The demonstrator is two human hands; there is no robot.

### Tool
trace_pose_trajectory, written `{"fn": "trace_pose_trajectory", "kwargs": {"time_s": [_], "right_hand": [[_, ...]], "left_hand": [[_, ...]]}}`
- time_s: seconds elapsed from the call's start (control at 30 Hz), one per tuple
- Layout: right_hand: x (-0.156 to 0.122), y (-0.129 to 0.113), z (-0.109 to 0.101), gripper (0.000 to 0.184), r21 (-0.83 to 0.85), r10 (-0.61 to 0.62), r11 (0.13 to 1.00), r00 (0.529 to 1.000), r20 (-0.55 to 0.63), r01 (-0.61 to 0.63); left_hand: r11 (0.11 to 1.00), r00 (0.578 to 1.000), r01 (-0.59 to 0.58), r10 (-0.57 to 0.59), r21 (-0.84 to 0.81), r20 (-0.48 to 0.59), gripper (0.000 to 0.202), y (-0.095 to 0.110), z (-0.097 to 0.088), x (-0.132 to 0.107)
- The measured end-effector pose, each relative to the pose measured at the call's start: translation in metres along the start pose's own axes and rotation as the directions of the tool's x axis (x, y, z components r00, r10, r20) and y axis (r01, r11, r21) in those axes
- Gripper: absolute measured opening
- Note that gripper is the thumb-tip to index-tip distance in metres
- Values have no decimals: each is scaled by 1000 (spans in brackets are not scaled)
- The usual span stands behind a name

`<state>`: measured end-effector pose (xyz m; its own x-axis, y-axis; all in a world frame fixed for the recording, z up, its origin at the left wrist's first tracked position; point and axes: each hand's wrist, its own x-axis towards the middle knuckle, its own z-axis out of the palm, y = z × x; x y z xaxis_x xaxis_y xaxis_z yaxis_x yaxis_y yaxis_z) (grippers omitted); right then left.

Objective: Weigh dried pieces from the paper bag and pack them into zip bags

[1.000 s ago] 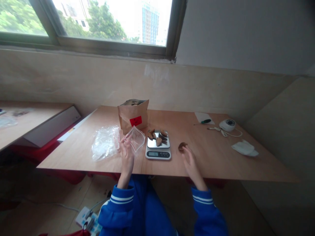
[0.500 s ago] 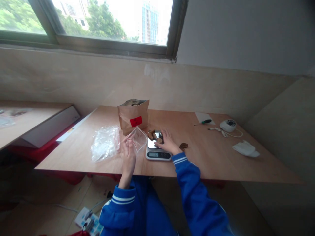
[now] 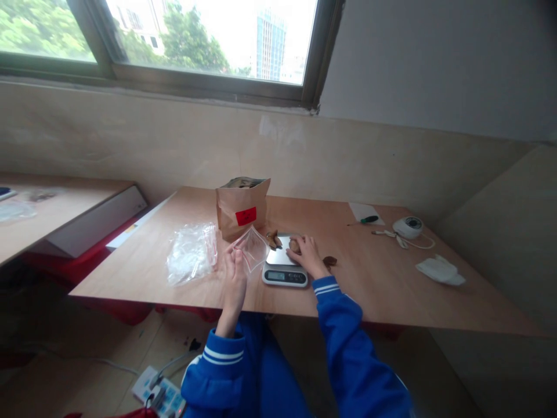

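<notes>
My left hand pinches the rim of a small clear plastic bag, held up and open just left of a digital scale. My right hand rests over the scale's metal plate with its fingers curled on brown pieces. Two more brown pieces lie at the plate's far left corner. One brown piece lies on the table right of the scale. A brown paper bag with a red label stands open behind the scale.
A pile of clear plastic bags lies left of my left hand. At the far right of the wooden table are a green-handled screwdriver, a white round device with a cable, and a white cloth. Another table stands at the left.
My right hand left the loose brown piece on the table, moved left onto the scale and closed on pieces there. Fewer pieces show on the plate. The left hand kept holding the bag.
</notes>
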<state>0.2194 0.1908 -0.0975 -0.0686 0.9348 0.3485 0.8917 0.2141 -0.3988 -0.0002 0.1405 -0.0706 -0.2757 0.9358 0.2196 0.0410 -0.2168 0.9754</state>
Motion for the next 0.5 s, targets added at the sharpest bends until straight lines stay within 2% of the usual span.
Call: {"fn": "trace_pose_trajectory", "kwargs": {"time_s": [0.2, 0.37, 0.43, 0.5], "right_hand": [[7, 12, 0, 29, 135, 45, 990, 996, -82, -34], [12, 5, -7, 30, 246, 116, 967, 980, -164, -73], [16, -7, -14, 30, 375, 165, 923, 969, -185, -86], [22, -25, -24, 33, 602, 257, 790, 955, -151, -117]], "left_hand": [[1000, 1000, -5, 5, -11, 15, 40, 14, 6, -3], [998, 997, 59, -57, -36, 44, 41, 17, 12, -3], [998, 997, 56, -54, -40, 50, 40, 16, 15, -3], [997, 997, 44, -39, -59, 70, 40, 13, 19, -2]]}}
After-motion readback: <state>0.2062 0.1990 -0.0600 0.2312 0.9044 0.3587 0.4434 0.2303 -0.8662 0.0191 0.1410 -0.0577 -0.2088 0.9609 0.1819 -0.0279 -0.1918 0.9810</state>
